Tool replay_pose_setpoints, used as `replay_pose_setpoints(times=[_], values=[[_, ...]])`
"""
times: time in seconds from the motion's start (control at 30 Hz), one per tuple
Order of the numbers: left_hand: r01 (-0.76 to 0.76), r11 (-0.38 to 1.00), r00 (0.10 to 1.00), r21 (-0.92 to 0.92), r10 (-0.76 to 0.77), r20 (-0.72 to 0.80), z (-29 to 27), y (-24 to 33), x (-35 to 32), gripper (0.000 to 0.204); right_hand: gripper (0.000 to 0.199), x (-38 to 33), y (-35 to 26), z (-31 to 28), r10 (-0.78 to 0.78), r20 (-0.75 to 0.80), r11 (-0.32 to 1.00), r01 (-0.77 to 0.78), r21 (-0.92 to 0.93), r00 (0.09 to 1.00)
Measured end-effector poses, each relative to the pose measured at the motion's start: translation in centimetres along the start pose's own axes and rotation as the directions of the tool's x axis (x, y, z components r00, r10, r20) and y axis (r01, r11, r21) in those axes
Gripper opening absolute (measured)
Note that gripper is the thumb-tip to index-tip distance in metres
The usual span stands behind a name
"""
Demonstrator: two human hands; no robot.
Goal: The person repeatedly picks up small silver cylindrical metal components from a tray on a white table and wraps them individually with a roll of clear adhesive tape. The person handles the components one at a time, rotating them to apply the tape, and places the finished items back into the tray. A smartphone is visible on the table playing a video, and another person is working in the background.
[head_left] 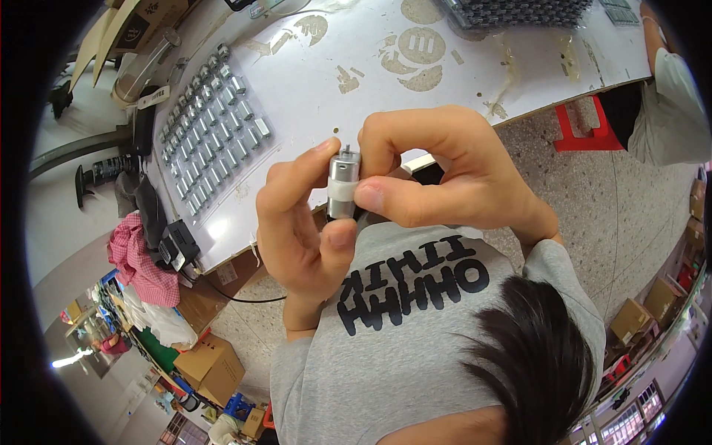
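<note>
Held up over the near edge of the table is a small silver cylindrical motor [343, 206], upright, with a thin shaft at its top and a white band [342, 190] around its middle. My left hand [285, 215] is closed on it, the index finger near its upper end and the thumb close to its lower end. From the other side my right hand [460, 167] pinches, its thumb pressed to the white band. The right index fingertip lies behind the motor, partly hidden. To the left, a clear plastic tray [261, 154] holds rows of similar motors.
A white table [304, 93] with worn patches spans the view. Stacked trays of dark metal parts [519, 16] stand at its far side. Rightward are a red stool [586, 126] and another person's sleeve [678, 96]. A black power adapter [178, 245] sits at the left edge.
</note>
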State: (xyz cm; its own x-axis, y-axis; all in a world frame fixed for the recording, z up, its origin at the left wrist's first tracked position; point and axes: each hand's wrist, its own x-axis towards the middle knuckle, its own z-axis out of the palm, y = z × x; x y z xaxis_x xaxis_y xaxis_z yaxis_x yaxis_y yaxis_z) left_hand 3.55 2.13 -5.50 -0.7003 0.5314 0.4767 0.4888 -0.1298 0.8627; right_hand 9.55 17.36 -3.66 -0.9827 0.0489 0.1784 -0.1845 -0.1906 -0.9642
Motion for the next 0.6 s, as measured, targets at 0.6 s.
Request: replay_pose_setpoints(times=[0.6], values=[[0.452,0.891,0.762,0.042,-0.41,0.502,-3.7,0.5,2.3,0.026,0.015,0.4,2.0,1.1,-0.546,0.428,0.285,0.64,-0.714,0.721]])
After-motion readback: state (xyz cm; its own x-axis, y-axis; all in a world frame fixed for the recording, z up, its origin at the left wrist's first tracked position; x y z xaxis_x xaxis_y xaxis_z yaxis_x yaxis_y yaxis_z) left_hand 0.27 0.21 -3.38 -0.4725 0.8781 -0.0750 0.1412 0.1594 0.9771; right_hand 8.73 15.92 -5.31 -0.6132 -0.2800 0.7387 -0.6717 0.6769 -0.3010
